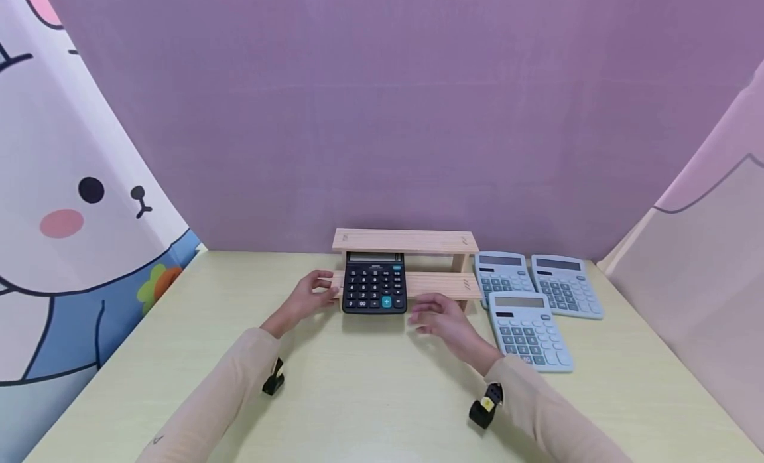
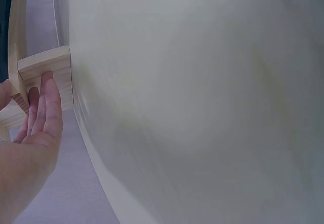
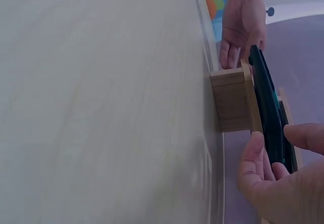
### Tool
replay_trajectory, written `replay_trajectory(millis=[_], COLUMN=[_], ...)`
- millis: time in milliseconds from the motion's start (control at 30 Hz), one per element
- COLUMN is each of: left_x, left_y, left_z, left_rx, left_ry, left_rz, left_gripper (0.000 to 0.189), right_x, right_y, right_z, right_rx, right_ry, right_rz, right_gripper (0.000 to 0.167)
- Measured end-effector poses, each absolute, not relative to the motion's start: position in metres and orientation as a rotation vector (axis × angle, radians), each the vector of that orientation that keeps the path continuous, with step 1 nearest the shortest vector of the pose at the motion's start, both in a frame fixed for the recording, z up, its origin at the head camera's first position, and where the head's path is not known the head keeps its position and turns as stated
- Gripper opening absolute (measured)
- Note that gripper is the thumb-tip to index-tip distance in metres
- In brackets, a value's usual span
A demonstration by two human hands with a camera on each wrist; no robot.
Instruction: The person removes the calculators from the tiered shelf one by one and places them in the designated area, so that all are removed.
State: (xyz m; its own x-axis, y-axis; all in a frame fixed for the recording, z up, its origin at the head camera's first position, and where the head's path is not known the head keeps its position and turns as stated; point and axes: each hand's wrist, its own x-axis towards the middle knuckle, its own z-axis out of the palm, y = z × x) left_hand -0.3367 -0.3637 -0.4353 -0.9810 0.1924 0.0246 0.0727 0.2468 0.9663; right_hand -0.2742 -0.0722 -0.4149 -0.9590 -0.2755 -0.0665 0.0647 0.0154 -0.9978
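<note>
A black desk calculator [image 1: 375, 285] leans face-out on a two-tier wooden stand [image 1: 438, 285], its top edge under the upper board. My left hand [image 1: 307, 297] holds the left end of the lower board; in the left wrist view its fingers [image 2: 50, 105] lie along the underside, the thumb on the other side. Beside the calculator's lower right corner is my right hand [image 1: 444, 324], fingers slightly bent and apart. From the right wrist view, its fingertips [image 3: 255, 144] lie around the calculator's near edge; whether they touch it is unclear.
Three light blue calculators lie on the table right of the stand: one in front [image 1: 531, 331], one behind left [image 1: 501, 263], one behind right [image 1: 567, 287]. The front one is close to my right forearm. A purple wall [image 1: 388, 118] rises behind the table [image 1: 358, 396].
</note>
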Motion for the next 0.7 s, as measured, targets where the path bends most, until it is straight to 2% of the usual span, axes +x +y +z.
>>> replay_trajectory(millis=[700], left_x=[-0.337], left_y=[-0.364], left_z=[-0.435], left_rx=[0.255], left_ry=[2.397], left_rz=[1.866], left_gripper=[0.048], right_x=[-0.283], right_y=[-0.096], right_z=[-0.417], right_rx=[-0.064], right_ry=[1.960], right_rz=[-2.212], right_gripper=[0.047])
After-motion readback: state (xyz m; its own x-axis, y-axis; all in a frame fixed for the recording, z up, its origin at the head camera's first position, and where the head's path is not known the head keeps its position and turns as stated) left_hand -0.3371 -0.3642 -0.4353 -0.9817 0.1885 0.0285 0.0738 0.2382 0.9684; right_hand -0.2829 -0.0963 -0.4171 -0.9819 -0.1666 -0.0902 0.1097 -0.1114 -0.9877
